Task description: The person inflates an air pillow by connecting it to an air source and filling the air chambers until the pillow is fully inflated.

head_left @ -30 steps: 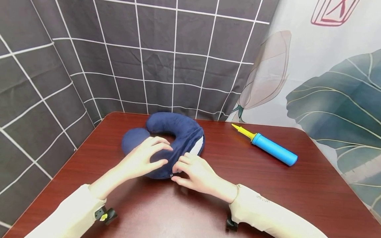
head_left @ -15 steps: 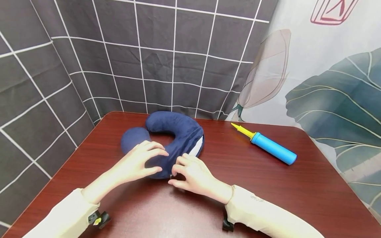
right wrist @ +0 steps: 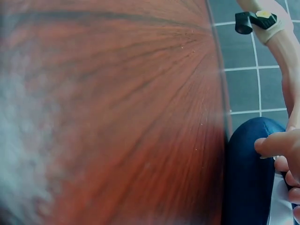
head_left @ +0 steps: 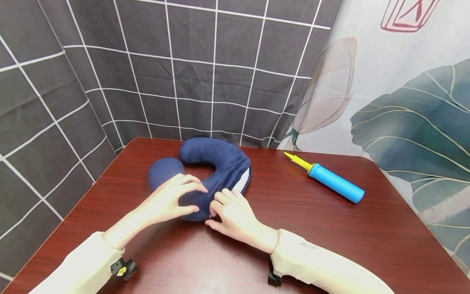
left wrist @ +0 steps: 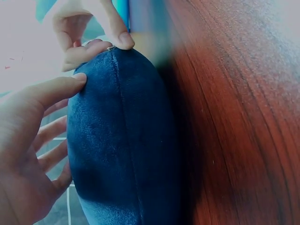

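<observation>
A navy U-shaped neck pillow [head_left: 228, 157] lies on the table, its cover unzipped along the outer right edge, where a white inside [head_left: 242, 181] shows. With thumb and fingers my right hand [head_left: 235, 214] pinches the small zipper pull [left wrist: 111, 48] at the pillow's near end of the opening. My left hand [head_left: 174, 197] rests on the pillow's near side, fingers spread and loosely bent. In the left wrist view its thumb touches the plush cover [left wrist: 122, 131] beside a seam. Part of the zipper is hidden under the right hand in the head view.
A hand pump [head_left: 335, 183] with a blue barrel and yellow nozzle lies on the right of the reddish-brown table [head_left: 312, 237]. Dark gridded cloth [head_left: 194, 77] hangs behind and to the left; a leaf-patterned cloth [head_left: 415, 134] hangs at the right.
My right hand has shifted slightly left along the pillow's near edge, its fingers drawn closer around the zipper pull. My left hand moved a little left, then stayed. The pillow has barely moved.
</observation>
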The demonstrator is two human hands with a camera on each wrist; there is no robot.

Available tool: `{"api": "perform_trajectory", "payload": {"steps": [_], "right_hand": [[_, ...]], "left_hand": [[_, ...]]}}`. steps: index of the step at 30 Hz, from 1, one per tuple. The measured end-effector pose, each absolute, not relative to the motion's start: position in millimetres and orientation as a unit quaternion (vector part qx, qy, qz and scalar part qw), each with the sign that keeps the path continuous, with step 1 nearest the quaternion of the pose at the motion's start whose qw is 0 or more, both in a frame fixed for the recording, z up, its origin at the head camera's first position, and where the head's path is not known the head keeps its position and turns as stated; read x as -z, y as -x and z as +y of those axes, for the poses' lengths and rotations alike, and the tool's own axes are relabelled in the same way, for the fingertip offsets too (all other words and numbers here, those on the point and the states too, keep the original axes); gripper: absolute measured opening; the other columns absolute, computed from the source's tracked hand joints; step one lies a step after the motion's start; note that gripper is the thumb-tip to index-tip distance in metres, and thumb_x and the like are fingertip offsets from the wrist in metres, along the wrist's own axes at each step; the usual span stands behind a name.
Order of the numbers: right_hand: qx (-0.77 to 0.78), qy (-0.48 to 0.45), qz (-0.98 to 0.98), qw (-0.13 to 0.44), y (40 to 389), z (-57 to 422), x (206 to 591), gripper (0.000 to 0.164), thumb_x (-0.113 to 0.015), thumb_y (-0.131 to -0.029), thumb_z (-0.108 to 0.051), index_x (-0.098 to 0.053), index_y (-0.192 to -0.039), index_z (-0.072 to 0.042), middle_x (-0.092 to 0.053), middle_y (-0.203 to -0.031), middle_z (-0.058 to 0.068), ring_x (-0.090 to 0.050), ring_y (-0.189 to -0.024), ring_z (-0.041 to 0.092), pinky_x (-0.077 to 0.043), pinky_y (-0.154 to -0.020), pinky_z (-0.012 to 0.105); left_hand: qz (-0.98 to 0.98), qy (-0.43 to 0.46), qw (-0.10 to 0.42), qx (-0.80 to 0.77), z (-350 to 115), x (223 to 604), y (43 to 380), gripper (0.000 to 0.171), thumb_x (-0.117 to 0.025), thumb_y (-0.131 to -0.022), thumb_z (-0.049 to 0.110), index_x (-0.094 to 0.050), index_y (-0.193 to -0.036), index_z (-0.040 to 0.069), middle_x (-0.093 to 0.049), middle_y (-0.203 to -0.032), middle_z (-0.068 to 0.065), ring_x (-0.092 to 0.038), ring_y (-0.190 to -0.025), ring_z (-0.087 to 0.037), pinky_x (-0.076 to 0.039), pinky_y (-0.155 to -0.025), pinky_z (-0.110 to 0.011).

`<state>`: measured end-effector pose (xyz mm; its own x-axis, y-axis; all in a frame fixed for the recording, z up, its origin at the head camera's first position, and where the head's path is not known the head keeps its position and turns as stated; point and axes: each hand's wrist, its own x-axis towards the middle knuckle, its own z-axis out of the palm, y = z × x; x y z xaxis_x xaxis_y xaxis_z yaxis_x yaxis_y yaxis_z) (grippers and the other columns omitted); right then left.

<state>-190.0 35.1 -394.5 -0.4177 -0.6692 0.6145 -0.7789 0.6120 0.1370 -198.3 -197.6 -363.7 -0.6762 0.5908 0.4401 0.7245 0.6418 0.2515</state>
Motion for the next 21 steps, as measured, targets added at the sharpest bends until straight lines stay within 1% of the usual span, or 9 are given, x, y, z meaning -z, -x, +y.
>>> {"api": "perform_trajectory", "payload": {"steps": [6,11,15,21], "right_hand": [[-0.092,-0.431,-0.832,0.336,189.4,36.8,392.5,0.022,-0.083,-0.071,-0.033,-0.065,-0.074,-0.022,-0.057,-0.076,-0.009,-0.055,-0.08,0.013,-0.04,-0.073,0.029],[-0.092,-0.43,-0.833,0.337,188.9,37.1,391.7,0.015,-0.08,-0.072,-0.026,-0.066,-0.073,-0.022,-0.058,-0.075,-0.009,-0.055,-0.079,0.012,-0.039,-0.074,0.029],[-0.1,-0.431,-0.832,0.335,187.8,38.4,392.7,0.014,-0.079,-0.071,-0.022,-0.064,-0.071,-0.021,-0.057,-0.074,-0.009,-0.054,-0.077,0.013,-0.038,-0.073,0.029],[-0.113,-0.42,-0.842,0.318,186.4,43.0,392.9,0.018,-0.08,-0.071,-0.023,-0.062,-0.07,-0.021,-0.054,-0.071,-0.009,-0.051,-0.075,0.012,-0.037,-0.073,0.028]], "left_hand": [[-0.891,0.368,0.164,0.211,-198.3,362.8,198.6,0.043,-0.085,-0.076,0.032,-0.068,-0.114,0.028,-0.064,-0.114,0.006,-0.057,-0.105,-0.014,-0.047,-0.091,-0.035],[-0.89,0.368,0.164,0.214,-197.9,362.4,198.9,0.042,-0.086,-0.075,0.031,-0.068,-0.114,0.027,-0.064,-0.113,0.007,-0.056,-0.103,-0.013,-0.047,-0.089,-0.034],[-0.893,0.364,0.161,0.213,-196.9,363.2,199.0,0.042,-0.086,-0.075,0.031,-0.068,-0.113,0.028,-0.064,-0.112,0.007,-0.056,-0.103,-0.013,-0.048,-0.089,-0.034],[-0.894,0.361,0.159,0.21,-195.9,364.5,199.6,0.042,-0.086,-0.075,0.032,-0.069,-0.112,0.029,-0.064,-0.112,0.007,-0.056,-0.102,-0.013,-0.047,-0.089,-0.035]]}}
